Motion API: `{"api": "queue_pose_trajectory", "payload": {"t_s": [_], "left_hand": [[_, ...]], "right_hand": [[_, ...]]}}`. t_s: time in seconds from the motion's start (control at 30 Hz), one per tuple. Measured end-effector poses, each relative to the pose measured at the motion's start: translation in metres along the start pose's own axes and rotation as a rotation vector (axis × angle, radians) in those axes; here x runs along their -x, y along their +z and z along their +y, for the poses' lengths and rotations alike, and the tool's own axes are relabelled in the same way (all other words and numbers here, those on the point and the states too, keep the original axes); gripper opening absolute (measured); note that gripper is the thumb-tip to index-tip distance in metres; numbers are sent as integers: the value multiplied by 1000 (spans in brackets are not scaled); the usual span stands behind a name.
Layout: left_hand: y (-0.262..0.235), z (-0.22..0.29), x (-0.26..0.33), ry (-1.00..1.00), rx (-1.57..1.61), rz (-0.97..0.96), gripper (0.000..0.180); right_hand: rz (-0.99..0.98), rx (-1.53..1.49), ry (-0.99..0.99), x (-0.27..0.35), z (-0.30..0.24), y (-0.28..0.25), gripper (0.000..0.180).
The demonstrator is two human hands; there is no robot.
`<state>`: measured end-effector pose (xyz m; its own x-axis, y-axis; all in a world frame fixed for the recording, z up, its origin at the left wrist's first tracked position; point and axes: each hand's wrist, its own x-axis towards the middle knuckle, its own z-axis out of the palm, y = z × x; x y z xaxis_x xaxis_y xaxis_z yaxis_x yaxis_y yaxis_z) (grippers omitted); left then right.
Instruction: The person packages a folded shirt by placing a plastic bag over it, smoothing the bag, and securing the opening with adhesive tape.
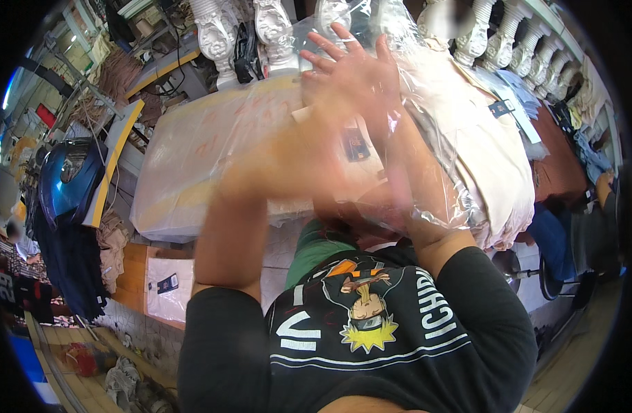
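My right hand (pixel 354 72) is raised with its fingers spread, inside a clear plastic bag (pixel 443 182) that also wraps my forearm. No garment shows in that hand. My left hand (pixel 329 162) is smeared by motion across the middle, near my right forearm, and its fingers cannot be made out. Under the arms lies a folded beige garment with a dark hang tag (pixel 356 146), partly hidden. It rests on a large plastic-wrapped bundle (pixel 192 158). To the right, a stack of beige garments (pixel 488 148) stands close by my right forearm.
White carved balusters (pixel 216 38) line the far edge. A blue helmet (pixel 71 179) sits at the left by a yellow-edged board (pixel 116 162). Lower left lies a packed garment with a tag (pixel 170 289). Another person's hand (pixel 605 182) shows at the far right, near a stool (pixel 557 275).
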<state>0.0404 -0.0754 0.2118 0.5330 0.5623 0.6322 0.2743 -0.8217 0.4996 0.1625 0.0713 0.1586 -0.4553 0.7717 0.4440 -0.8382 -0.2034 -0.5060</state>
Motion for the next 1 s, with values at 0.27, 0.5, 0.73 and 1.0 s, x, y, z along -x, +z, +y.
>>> {"api": "queue_pose_trajectory", "payload": {"t_s": [0.27, 0.5, 0.73, 1.0], "left_hand": [[-69, -115, -56, -524, 127, 308, 34], [-97, -179, -40, -668, 1, 368, 29], [-170, -280, 44, -1035, -247, 334, 26], [-179, -363, 94, -1198, -307, 356, 33]], "right_hand": [[-222, -95, 244, 45, -18, 36, 84], [-147, -289, -177, 68, -60, -18, 80], [107, -402, 81, 56, 9, -55, 83], [184, -335, 206, 55, 40, -84, 97]]}}
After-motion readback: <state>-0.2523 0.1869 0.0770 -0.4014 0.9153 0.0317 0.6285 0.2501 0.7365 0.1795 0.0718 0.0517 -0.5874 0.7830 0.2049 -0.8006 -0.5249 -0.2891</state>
